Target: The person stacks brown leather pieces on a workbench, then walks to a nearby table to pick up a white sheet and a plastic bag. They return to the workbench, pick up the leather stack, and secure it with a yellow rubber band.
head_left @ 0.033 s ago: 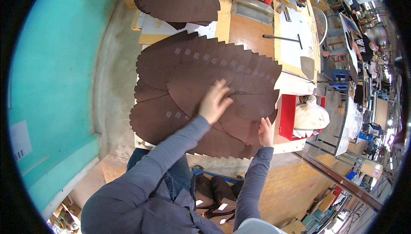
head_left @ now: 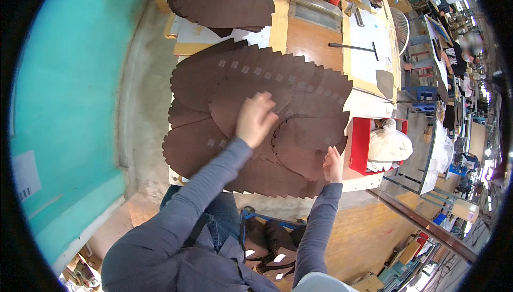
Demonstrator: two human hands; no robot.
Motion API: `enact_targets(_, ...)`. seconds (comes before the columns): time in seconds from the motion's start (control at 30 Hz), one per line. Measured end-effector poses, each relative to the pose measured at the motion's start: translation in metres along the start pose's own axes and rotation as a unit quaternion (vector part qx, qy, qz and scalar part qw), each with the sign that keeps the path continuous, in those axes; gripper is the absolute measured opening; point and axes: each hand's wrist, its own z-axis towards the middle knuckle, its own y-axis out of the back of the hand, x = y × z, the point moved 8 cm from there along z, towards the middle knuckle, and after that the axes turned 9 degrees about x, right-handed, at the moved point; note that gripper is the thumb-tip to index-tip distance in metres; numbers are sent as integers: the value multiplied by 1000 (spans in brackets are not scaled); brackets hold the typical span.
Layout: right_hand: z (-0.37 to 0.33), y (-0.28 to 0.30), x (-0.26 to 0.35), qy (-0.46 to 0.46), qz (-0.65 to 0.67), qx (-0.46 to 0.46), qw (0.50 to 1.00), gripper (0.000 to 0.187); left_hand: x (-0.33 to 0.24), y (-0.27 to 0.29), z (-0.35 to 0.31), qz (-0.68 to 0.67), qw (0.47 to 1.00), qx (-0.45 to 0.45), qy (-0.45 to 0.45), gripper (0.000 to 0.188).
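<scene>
The fingers of your left hand (head_left: 255, 122) are blurred and half-curled over fanned brown pieces (head_left: 307, 99); those of your right hand (head_left: 332, 164) point forward, close together, at a scalloped brown stack (head_left: 304, 145). I can't tell whether either grips. The stack lies right of centre on the surface (head_left: 370, 109), long axis roughly left-right, rounded end leftward.
</scene>
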Motion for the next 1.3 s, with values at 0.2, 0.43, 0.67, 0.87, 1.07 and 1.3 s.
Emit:
enact_targets(0.2,16,-19,-15,41,20,53,998,58,115,79,22,139,989,-40,39,43)
enact_targets(0.43,10,-24,-23,93,85,60,990,45,26,-48,-7,41,997,-4,68,62)
enact_targets(0.67,9,4,4,84,62,1,995,38,2,-97,-13,57,992,111,-35,48)
enact_targets(0.87,21,18,7,35,51,-39,997,25,23,-87,22,-153,986,49,49,32)
enact_targets(1.07,9,-22,10,118,19,-14,993,24,10,-122,117,26,989,122,-85,51)
enact_targets(1.3,2,-16,-1,115,49,-4,992,50,-24,-104,54,-79,965,239,-74,51)
